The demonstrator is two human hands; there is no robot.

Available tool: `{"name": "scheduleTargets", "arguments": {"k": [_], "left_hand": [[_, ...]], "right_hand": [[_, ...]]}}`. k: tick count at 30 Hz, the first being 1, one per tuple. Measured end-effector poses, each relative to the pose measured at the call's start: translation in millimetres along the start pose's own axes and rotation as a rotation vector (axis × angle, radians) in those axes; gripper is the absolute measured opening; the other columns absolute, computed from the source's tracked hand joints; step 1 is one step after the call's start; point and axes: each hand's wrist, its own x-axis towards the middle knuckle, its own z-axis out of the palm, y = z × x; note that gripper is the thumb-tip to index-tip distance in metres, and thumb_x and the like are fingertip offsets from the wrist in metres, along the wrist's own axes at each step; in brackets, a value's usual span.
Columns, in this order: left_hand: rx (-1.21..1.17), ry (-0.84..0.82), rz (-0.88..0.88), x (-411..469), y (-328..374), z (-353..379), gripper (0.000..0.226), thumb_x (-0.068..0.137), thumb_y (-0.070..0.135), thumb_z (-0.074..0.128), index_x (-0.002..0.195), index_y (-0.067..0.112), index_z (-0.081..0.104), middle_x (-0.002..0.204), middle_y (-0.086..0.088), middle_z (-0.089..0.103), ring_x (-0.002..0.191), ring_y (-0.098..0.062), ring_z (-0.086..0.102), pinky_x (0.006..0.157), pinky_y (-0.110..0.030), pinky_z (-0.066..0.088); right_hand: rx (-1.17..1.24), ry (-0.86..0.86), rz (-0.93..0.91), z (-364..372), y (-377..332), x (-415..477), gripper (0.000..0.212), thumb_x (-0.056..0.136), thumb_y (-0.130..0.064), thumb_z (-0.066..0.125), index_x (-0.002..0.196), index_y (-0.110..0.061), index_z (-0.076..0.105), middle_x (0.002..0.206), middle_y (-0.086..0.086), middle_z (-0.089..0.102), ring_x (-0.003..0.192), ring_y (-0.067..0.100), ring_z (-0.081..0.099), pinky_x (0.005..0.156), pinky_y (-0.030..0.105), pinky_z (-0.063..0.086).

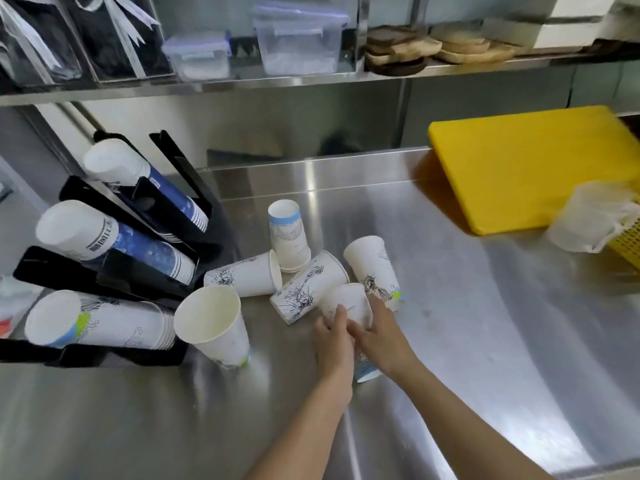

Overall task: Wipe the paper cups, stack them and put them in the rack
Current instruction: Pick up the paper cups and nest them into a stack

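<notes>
Several white paper cups with ink drawings lie on the steel counter (pixel 450 341). Both hands hold one cup (pixel 348 303) at the centre: my left hand (pixel 334 336) grips its left side, my right hand (pixel 379 332) its right side. Its blue-banded end (pixel 367 370) shows below the wrists. Beside it lie two cups on their sides (pixel 304 289) (pixel 247 275). An upside-down short stack (pixel 289 237) stands behind them. Another cup (pixel 374 268) is upside down to the right. An upright empty cup (pixel 216 323) stands at the left. The black rack (pixel 69 268) holds stacked cups.
A yellow cutting board (pixel 533 168) lies at the back right, with a yellow basket (pixel 628 244) and white plastic bag (pixel 592 216) at the right edge. Above, a shelf (pixel 311 79) carries clear lidded boxes, black holders and wooden coasters.
</notes>
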Motion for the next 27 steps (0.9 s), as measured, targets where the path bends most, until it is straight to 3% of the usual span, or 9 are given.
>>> {"name": "scheduleTargets", "arguments": {"k": [3, 5, 7, 11, 13, 15, 17, 22, 27], "left_hand": [[-0.234, -0.053, -0.224, 2, 5, -1, 0.046, 0.091, 0.042, 0.044, 0.115, 0.006, 0.06, 0.112, -0.02, 0.067, 0.102, -0.034, 0.065, 0.094, -0.046, 0.05], [-0.358, -0.099, -0.229, 4, 12, -4, 0.05, 0.09, 0.048, 0.042, 0.106, 0.007, 0.066, 0.099, -0.019, 0.073, 0.086, -0.033, 0.07, 0.073, -0.04, 0.058], [-0.432, -0.138, -0.168, 5, 19, -7, 0.048, 0.085, 0.054, 0.045, 0.092, 0.014, 0.072, 0.083, -0.012, 0.077, 0.073, -0.028, 0.073, 0.056, -0.033, 0.057], [-0.385, -0.135, -0.014, -5, 48, -8, 0.038, 0.08, 0.056, 0.052, 0.095, 0.028, 0.071, 0.092, -0.002, 0.077, 0.085, -0.02, 0.072, 0.072, -0.037, 0.055], [-0.358, -0.138, 0.05, -11, 68, -11, 0.044, 0.081, 0.055, 0.052, 0.111, 0.024, 0.064, 0.111, -0.007, 0.071, 0.101, -0.024, 0.066, 0.092, -0.047, 0.05], [-0.37, -0.157, 0.125, -16, 88, -18, 0.056, 0.079, 0.057, 0.05, 0.116, 0.016, 0.06, 0.12, -0.014, 0.065, 0.11, -0.03, 0.062, 0.102, -0.054, 0.043], [-0.362, -0.138, 0.205, -21, 108, -31, 0.061, 0.076, 0.058, 0.049, 0.115, 0.012, 0.061, 0.12, -0.017, 0.064, 0.111, -0.033, 0.06, 0.103, -0.055, 0.041], [-0.401, 0.019, 0.394, -28, 145, -78, 0.05, 0.085, 0.05, 0.045, 0.11, 0.011, 0.063, 0.117, -0.017, 0.066, 0.11, -0.032, 0.061, 0.099, -0.05, 0.046], [-0.446, 0.104, 0.435, -17, 156, -128, 0.041, 0.085, 0.053, 0.045, 0.089, 0.023, 0.073, 0.091, -0.002, 0.076, 0.089, -0.02, 0.07, 0.082, -0.039, 0.053]], "right_hand": [[0.115, -0.026, 0.033, -1, 2, -4, 0.058, 0.078, -0.014, 0.069, 0.128, -0.013, 0.04, 0.116, 0.007, 0.059, 0.109, 0.015, 0.057, 0.096, 0.037, 0.047], [0.2, -0.051, 0.008, -7, -1, -6, 0.064, 0.071, -0.002, 0.073, 0.126, -0.016, 0.042, 0.105, -0.007, 0.058, 0.092, -0.01, 0.056, 0.079, 0.01, 0.048], [0.281, -0.1, -0.034, -12, -6, -8, 0.074, 0.067, 0.004, 0.074, 0.126, -0.025, 0.041, 0.105, -0.013, 0.056, 0.085, -0.018, 0.055, 0.067, 0.0, 0.043], [0.426, -0.201, -0.168, -16, -33, -9, 0.062, 0.071, -0.015, 0.074, 0.119, -0.041, 0.046, 0.115, -0.015, 0.063, 0.106, -0.002, 0.058, 0.08, 0.012, 0.05], [0.553, -0.217, -0.185, -15, -50, -5, 0.041, 0.077, -0.032, 0.066, 0.115, -0.037, 0.052, 0.111, -0.015, 0.068, 0.106, 0.007, 0.062, 0.079, 0.018, 0.052], [0.628, -0.209, -0.189, -10, -70, 0, 0.05, 0.075, -0.048, 0.061, 0.119, -0.027, 0.051, 0.116, -0.003, 0.067, 0.11, 0.016, 0.061, 0.082, 0.025, 0.054], [0.671, -0.23, -0.229, -1, -90, 5, 0.055, 0.076, -0.053, 0.057, 0.122, -0.024, 0.05, 0.118, 0.0, 0.066, 0.111, 0.016, 0.061, 0.083, 0.026, 0.053], [0.727, -0.302, -0.36, 38, -139, 8, 0.026, 0.087, -0.04, 0.046, 0.108, -0.031, 0.059, 0.103, -0.012, 0.071, 0.099, 0.004, 0.064, 0.075, 0.015, 0.052], [0.619, -0.33, -0.446, 77, -168, 4, 0.044, 0.083, -0.048, 0.049, 0.125, -0.038, 0.042, 0.129, -0.013, 0.054, 0.116, 0.001, 0.052, 0.095, 0.023, 0.048]]}}
